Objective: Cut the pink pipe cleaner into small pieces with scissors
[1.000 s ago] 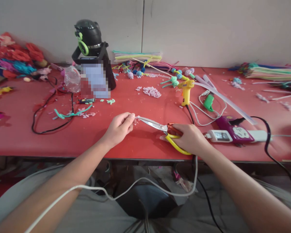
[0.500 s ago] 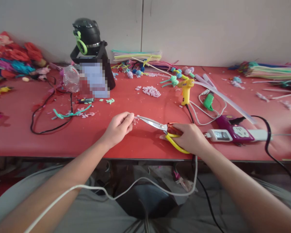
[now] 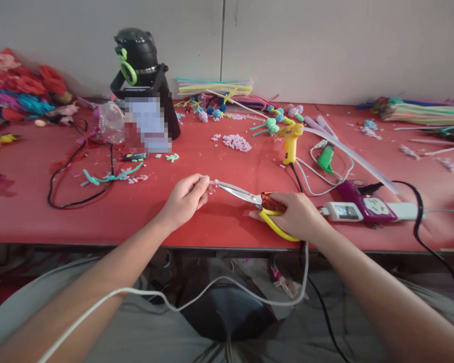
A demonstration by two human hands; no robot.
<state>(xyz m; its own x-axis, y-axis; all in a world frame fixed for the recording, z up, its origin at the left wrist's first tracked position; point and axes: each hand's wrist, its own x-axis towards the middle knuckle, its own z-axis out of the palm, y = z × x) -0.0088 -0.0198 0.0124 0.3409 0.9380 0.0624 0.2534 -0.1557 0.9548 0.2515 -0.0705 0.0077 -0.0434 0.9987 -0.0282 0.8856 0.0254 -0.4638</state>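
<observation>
My left hand (image 3: 188, 197) is closed, thumb and fingertips pinching a short pale lilac piece of pipe cleaner (image 3: 212, 182), mostly hidden by the fingers. My right hand (image 3: 295, 216) grips a pair of scissors (image 3: 239, 193) by the yellow and orange handles. Their silver blades point left, with the tips right at the pinched piece; the gap between them is small. Tiny lilac bits lie on the red tabletop just under the fingertips. Behind both hands is a pile of short lilac pipe cleaner pieces (image 3: 236, 142).
A yellow glue gun (image 3: 289, 143) stands behind my right hand, near a purple power strip (image 3: 366, 201) with cables. Pipe cleaner bundles (image 3: 214, 87) lie along the wall. A black bottle (image 3: 142, 75) stands at back left. A white cable (image 3: 196, 296) hangs before the table edge.
The scissors' yellow handle has shifted very slightly right and down. My left hand and its pinched piece stay in the same place.
</observation>
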